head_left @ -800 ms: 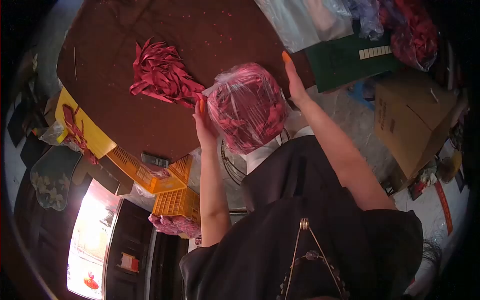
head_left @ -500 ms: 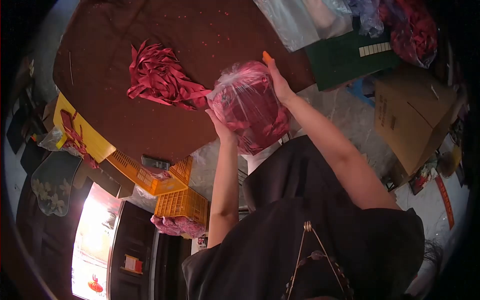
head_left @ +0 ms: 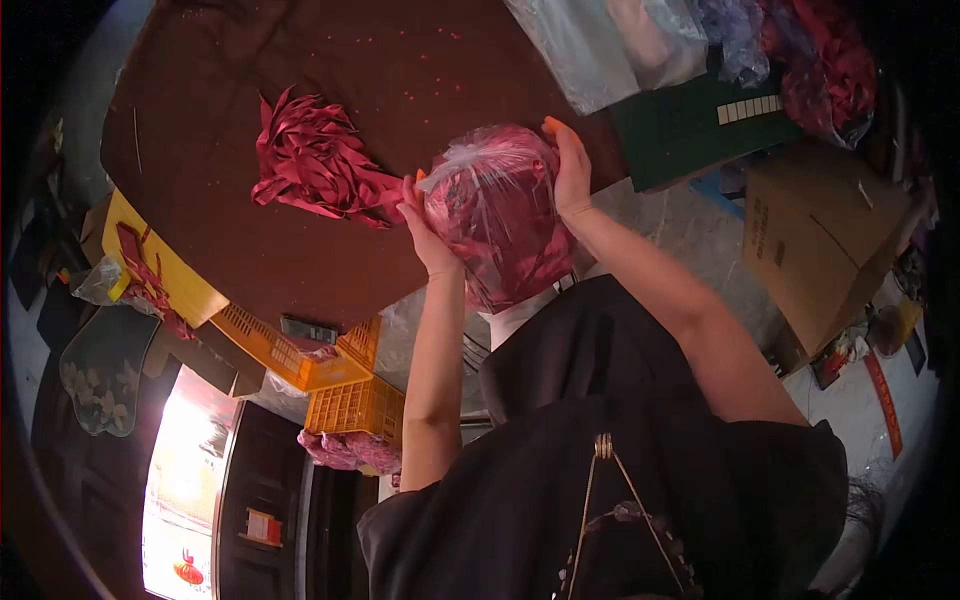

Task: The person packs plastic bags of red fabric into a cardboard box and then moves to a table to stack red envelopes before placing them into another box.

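Note:
A clear plastic bag (head_left: 500, 220) stuffed with dark red ribbons sits at the near edge of the table, its top bunched together. My left hand (head_left: 432, 238) is against its left side, fingers along the plastic. On the opposite side my right hand (head_left: 572, 178) presses in, with the fingers extended toward the top. The bag is held between both hands; its underside is hidden. Left of it, a loose heap of red ribbons (head_left: 315, 160) lies on the brown tabletop (head_left: 240, 250), its tail reaching my left hand.
Small red scraps dot the tabletop. Clear plastic sheeting (head_left: 615, 50) and a green board (head_left: 690, 125) are at the upper right, near another bag of red ribbons (head_left: 825, 80). A cardboard box (head_left: 820, 240) stands right. Orange crates (head_left: 355, 405) and a yellow board (head_left: 165, 260) are at the left.
My left hand has moved higher along the bag's left side. My right hand has shifted slightly, its fingers now closer together against the bag. The ribbon heap stays put.

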Demonstrator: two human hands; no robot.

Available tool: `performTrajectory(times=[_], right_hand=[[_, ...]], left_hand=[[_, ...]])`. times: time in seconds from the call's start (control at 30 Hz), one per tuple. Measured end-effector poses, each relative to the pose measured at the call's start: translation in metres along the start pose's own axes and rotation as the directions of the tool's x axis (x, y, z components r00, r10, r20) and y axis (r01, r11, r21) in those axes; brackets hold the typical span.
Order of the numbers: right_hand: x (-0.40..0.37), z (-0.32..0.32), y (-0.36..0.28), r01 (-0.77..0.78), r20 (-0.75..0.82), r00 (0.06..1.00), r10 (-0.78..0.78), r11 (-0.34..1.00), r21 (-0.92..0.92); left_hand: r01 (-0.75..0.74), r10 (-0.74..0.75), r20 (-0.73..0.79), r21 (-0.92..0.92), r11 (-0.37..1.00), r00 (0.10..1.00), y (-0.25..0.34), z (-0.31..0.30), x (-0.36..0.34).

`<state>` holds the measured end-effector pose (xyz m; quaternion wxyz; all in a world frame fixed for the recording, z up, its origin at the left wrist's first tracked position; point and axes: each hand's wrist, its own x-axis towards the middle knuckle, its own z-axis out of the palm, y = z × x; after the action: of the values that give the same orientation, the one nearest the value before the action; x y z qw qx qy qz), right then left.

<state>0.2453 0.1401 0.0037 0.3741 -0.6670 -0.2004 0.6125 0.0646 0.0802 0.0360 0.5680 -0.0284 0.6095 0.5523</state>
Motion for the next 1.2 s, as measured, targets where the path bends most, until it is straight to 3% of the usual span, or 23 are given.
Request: performTrajectory(times=[0.03,0.1,0.2,0.27,0.3,0.37,0.4,0.43,0.47,0.53,0.63,0.7,0.73,0.77,0.8,0.83,0.87,0.9,0.97,1.03,1.07,1.13,1.2], right_hand=[[-0.001,0.000,0.000,0.035,-0.023,0.999,-0.035,0.999,-0.003],[-0.003,0.001,0.002,0.134,-0.082,0.987,-0.135,0.991,-0.018],[-0.003,-0.003,0.003,0.183,-0.066,0.976,-0.205,0.950,-0.254],[0.006,-0.007,-0.002,0.252,-0.018,0.962,-0.273,0.911,-0.325],[0.006,-0.012,-0.003,0.302,0.027,0.948,-0.318,0.866,-0.398],[0.004,-0.031,-0.006,0.201,-0.047,0.973,-0.225,0.932,-0.303],[0.006,-0.046,-0.002,0.133,-0.092,0.983,-0.162,0.956,-0.262],[0.003,-0.058,0.000,-0.016,-0.129,0.991,-0.018,0.967,-0.252],[0.001,-0.065,0.009,-0.021,-0.137,0.990,-0.015,0.967,-0.252],[-0.003,-0.073,0.022,0.001,-0.116,0.993,-0.034,0.962,-0.273],[-0.001,-0.061,0.057,0.267,-0.009,0.955,-0.298,0.866,-0.422],[0.002,-0.064,0.066,0.208,0.008,0.977,-0.215,0.937,-0.282],[0.002,-0.064,0.062,0.266,0.071,0.963,-0.259,0.884,-0.384],[0.000,-0.063,0.058,0.323,0.137,0.946,-0.294,0.817,-0.477],[-0.002,-0.064,0.061,0.320,0.136,0.947,-0.291,0.818,-0.479],[-0.003,-0.065,0.063,0.240,0.129,0.968,-0.214,0.940,-0.243],[-0.007,-0.064,0.065,0.132,0.141,0.981,-0.132,0.991,0.010],[-0.006,-0.063,0.066,0.131,0.149,0.980,-0.131,0.991,0.006],[-0.005,-0.062,0.067,-0.025,0.185,0.982,-0.025,0.965,0.262],[-0.004,-0.063,0.052,-0.046,0.144,0.989,0.018,0.981,0.189],[0.007,-0.069,0.048,0.296,0.144,0.955,-0.258,0.810,-0.507],[0.006,-0.077,0.021,0.043,-0.036,0.998,-0.060,0.933,-0.358],[0.005,-0.083,0.019,0.006,-0.084,0.996,-0.037,0.940,-0.342]], left_hand=[[0.013,-0.018,-0.066,-0.078,0.997,0.998,-0.001,0.003,-0.002],[-0.006,0.007,0.007,-0.153,0.988,1.000,-0.015,-0.007,0.004],[-0.070,0.066,0.058,0.063,0.996,0.996,-0.016,-0.020,0.003],[0.058,-0.077,0.097,0.187,0.981,0.992,-0.007,-0.025,0.013],[0.261,-0.225,-0.136,0.398,0.879,0.965,0.008,-0.024,0.011],[-0.035,0.028,0.051,0.139,0.990,0.998,0.006,-0.044,0.014],[0.109,-0.108,0.016,-0.143,0.984,0.994,0.015,-0.046,0.007],[0.106,-0.096,0.094,-0.116,0.987,0.991,0.009,-0.062,0.006],[0.107,-0.092,0.169,-0.088,0.990,0.981,-0.007,-0.086,0.005],[0.086,-0.092,0.081,0.078,0.993,0.992,-0.035,-0.096,-0.004],[0.209,-0.209,-0.052,-0.009,0.978,0.977,-0.070,-0.109,-0.004],[-0.099,0.092,0.039,0.493,0.864,0.995,-0.077,-0.097,-0.019],[-0.165,0.094,0.136,0.792,0.588,0.986,-0.069,-0.088,-0.028],[-0.160,0.090,0.132,0.795,0.586,0.987,-0.064,-0.076,-0.032],[-0.047,0.054,0.013,0.704,0.709,0.998,-0.065,-0.068,-0.033],[0.059,-0.001,-0.099,0.583,0.810,0.995,-0.065,-0.064,-0.031],[0.065,-0.006,-0.103,0.584,0.809,0.995,-0.064,-0.063,-0.030],[0.094,-0.037,-0.111,0.575,0.812,0.993,-0.066,-0.064,-0.025],[0.122,-0.059,-0.130,0.558,0.821,0.990,-0.071,-0.066,-0.015],[0.148,-0.147,-0.022,0.031,0.989,0.989,-0.063,-0.067,-0.014],[0.202,-0.178,-0.137,0.186,0.962,0.974,-0.046,-0.054,-0.023],[0.180,-0.163,-0.109,0.173,0.968,0.981,-0.063,-0.101,-0.012],[0.169,-0.153,-0.166,0.085,0.982,0.974,-0.049,-0.097,-0.022]])
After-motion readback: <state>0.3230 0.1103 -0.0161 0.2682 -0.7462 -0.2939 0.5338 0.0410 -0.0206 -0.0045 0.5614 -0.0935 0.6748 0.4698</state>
